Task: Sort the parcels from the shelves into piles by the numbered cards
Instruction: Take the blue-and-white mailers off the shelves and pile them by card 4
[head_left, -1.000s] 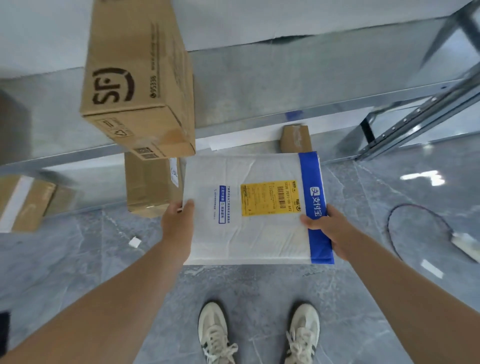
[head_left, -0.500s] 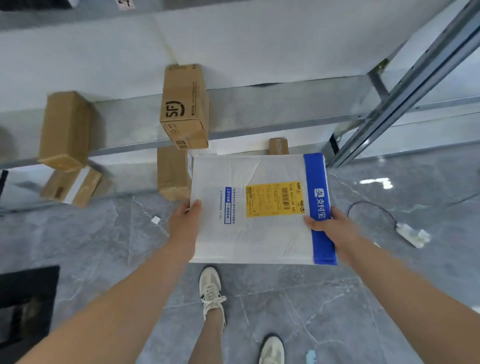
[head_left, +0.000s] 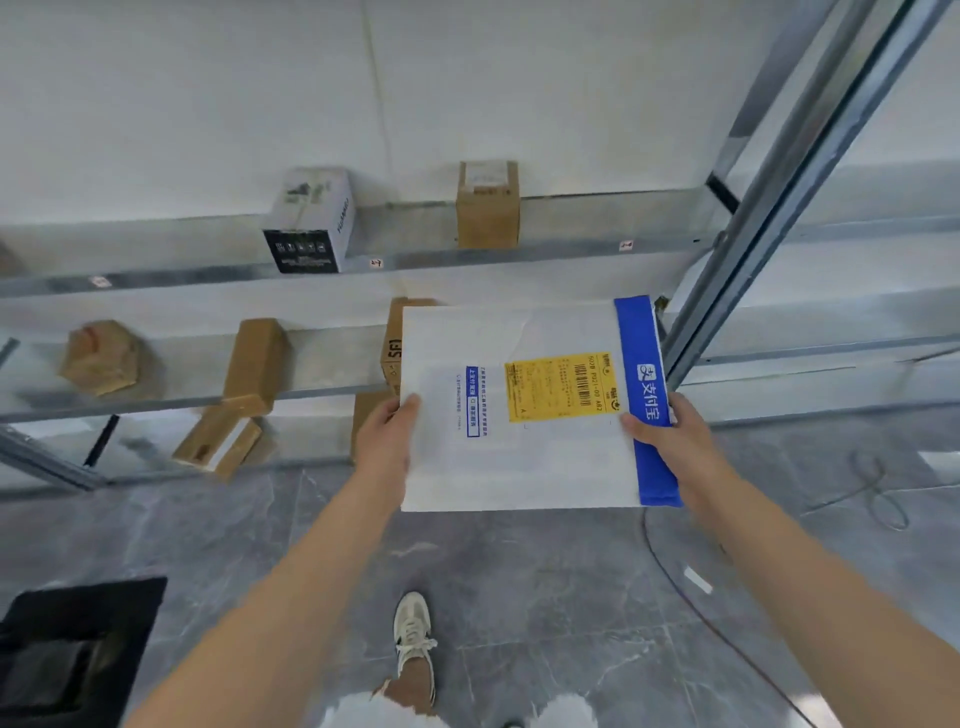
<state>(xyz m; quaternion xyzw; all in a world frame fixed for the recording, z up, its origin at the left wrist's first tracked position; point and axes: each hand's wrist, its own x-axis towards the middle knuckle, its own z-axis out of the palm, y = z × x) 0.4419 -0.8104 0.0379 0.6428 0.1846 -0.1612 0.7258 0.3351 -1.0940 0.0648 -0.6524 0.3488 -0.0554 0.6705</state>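
I hold a flat white mailer parcel (head_left: 524, 467) with a blue strip on its right edge and a yellow barcode label, level in front of me above the floor. My left hand (head_left: 384, 441) grips its left edge, thumb on top. My right hand (head_left: 670, 441) grips the right edge over the blue strip. Behind it stands a metal shelf rack (head_left: 332, 392) with several cardboard boxes: a brown box (head_left: 488, 205) and a white and black box (head_left: 311, 221) on the upper shelf, an upright brown box (head_left: 254, 364) and a crumpled one (head_left: 101, 356) on the middle shelf. No numbered cards are visible.
A taped brown box (head_left: 218, 441) lies on the lowest shelf. A slanted metal upright (head_left: 769, 208) of the rack rises at right. A black mat or frame (head_left: 72, 654) lies on the grey tiled floor at lower left, a thin cable (head_left: 878, 493) at right. My shoe (head_left: 413, 639) steps below.
The view has pulled back and tilted up from the shelves, showing an upper shelf. The mailer stays held in both hands. One foot has stepped back.
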